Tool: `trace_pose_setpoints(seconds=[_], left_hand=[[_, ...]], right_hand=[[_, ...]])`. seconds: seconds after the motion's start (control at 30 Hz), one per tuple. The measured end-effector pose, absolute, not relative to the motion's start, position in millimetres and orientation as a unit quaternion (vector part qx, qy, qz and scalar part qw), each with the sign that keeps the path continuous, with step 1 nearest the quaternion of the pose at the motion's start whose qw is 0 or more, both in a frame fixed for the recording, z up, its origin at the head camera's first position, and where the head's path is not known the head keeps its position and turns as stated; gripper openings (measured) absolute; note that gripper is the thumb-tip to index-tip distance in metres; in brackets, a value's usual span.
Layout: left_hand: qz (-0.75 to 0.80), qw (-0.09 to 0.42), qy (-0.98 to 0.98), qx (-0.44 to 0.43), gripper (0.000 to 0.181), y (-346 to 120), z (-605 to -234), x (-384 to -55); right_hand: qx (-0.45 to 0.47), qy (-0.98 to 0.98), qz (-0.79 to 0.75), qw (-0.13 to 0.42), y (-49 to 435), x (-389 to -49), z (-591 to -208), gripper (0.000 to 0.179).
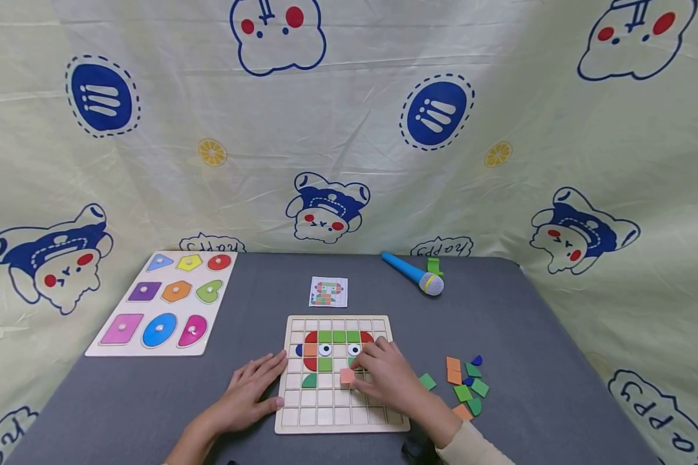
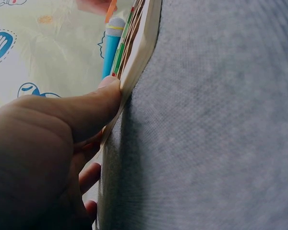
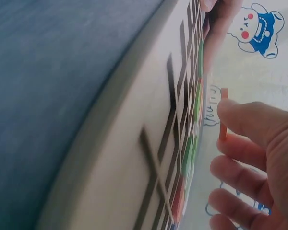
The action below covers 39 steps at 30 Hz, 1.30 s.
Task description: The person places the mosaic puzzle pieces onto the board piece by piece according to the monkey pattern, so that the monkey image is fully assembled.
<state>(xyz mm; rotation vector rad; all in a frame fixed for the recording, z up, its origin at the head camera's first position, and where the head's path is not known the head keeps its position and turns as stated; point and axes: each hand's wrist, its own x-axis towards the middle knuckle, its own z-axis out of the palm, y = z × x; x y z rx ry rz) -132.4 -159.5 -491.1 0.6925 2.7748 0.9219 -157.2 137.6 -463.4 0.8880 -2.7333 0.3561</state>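
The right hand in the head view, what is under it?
Part of the grid board, with a green piece partly showing. Cells the right hand covers, with any pieces, cannot be seen.

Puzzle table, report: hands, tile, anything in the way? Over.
Right hand pinching orange tile above grid board. Left hand touching board's left edge. Right hand blocks head view of part of board.

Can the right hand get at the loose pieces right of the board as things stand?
Probably not to pick one up yet: the right hand pinches an orange square. The path looks free, though; nothing visible blocks the loose pieces beside the board.
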Motion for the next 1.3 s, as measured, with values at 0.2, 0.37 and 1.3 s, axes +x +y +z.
trace_pose_setpoints(seconds=[0.2,0.37,1.3], left_hand=[[0.295,0.045,0.925,0.235,0.066,-159,-493,-131],[0.299,0.057,0.924,0.230,0.067,-160,-493,-133],[0.307,0.073,0.922,0.225,0.068,-160,-492,-133]], right_hand=[[0.292,-0.944,0.106,0.106,120,-160,-467,0.017],[0.295,-0.945,0.104,0.097,109,-160,-467,0.017],[0.296,-0.947,0.083,0.091,95,-163,-470,0.019]])
